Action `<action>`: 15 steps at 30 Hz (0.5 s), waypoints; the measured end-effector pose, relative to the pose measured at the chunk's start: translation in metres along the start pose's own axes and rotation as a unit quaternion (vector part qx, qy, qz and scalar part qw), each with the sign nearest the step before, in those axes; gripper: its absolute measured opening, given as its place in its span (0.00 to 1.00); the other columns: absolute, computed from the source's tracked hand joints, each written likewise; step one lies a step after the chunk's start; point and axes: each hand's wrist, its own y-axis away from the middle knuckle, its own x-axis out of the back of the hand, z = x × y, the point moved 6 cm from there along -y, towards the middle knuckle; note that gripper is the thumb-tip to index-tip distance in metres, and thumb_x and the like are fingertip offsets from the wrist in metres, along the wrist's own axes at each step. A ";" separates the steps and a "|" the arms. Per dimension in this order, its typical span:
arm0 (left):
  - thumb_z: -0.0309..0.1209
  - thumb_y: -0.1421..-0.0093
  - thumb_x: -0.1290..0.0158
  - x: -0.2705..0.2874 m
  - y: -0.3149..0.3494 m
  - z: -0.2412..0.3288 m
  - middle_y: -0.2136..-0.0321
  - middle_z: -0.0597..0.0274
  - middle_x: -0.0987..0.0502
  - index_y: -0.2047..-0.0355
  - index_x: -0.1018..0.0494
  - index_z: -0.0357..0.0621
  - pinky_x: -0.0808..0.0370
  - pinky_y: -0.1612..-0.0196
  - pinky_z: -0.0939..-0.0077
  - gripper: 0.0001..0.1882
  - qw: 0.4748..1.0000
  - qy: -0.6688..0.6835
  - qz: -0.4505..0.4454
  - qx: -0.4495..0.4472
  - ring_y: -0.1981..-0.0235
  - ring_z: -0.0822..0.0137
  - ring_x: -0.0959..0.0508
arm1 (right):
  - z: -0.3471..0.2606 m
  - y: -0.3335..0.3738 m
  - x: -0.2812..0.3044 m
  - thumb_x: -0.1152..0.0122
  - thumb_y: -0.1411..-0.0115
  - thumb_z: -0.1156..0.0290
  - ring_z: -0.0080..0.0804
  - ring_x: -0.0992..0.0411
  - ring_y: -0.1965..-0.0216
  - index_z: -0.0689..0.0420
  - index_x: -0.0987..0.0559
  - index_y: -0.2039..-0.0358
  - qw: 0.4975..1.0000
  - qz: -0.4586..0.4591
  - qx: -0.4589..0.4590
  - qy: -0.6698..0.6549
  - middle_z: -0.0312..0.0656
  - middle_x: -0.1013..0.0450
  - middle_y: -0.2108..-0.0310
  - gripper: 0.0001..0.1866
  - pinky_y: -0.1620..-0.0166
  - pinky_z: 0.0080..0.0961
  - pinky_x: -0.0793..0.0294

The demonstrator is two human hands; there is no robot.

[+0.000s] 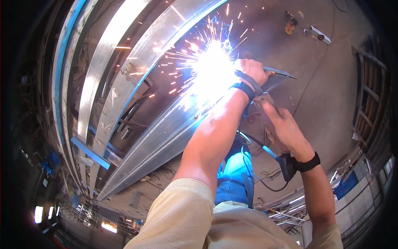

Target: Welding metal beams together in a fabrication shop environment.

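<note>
My right hand (286, 128) is wrapped round the handle of a welding torch (262, 101). The torch's grey curved neck crosses over my left wrist toward a glaring white arc (213, 68) that throws sparks. Close beside the arc, my left hand (253, 71) is closed, its fingers partly hidden by the glare; what it grips, if anything, cannot be made out. A flat dark metal piece (282, 74) juts out to the right of that hand. Long grey metal profiles (157, 139) run from the lower left up into the glare, which hides the spot under the arc.
Several long metal beams (101, 62) stand on the left, one edged in blue film. A short blue-topped bar (90, 152) lies across them. A black cable (269, 189) loops below my right hand. Small parts (290, 25) and a white box-shaped piece (320, 35) lie on the floor.
</note>
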 end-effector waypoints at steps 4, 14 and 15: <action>0.70 0.44 0.55 0.004 0.003 0.000 0.74 0.54 0.18 0.73 0.16 0.46 0.29 0.61 0.59 0.38 1.000 -0.001 0.016 0.004 0.64 0.53 0.18 | 0.004 0.005 0.001 0.50 0.36 0.39 0.19 0.39 0.86 0.65 0.26 0.65 1.000 -0.006 -0.004 -0.014 0.33 0.37 0.84 0.34 0.82 0.21 0.42; 0.68 0.42 0.56 0.019 0.008 0.001 0.59 0.52 0.18 0.61 0.18 0.43 0.25 0.51 0.63 0.39 0.993 -0.001 -0.116 0.034 0.55 0.54 0.20 | 0.018 0.052 0.033 0.55 0.33 0.38 0.21 0.36 0.83 0.64 0.27 0.51 0.976 0.096 0.091 -0.173 0.35 0.33 0.80 0.36 0.79 0.20 0.36; 0.68 0.42 0.56 0.021 0.008 0.002 0.59 0.52 0.18 0.61 0.18 0.43 0.25 0.51 0.63 0.39 0.993 -0.005 -0.117 0.031 0.55 0.54 0.20 | 0.025 0.055 0.036 0.55 0.33 0.38 0.21 0.36 0.83 0.63 0.26 0.50 0.969 0.128 0.087 -0.190 0.36 0.33 0.80 0.36 0.79 0.21 0.36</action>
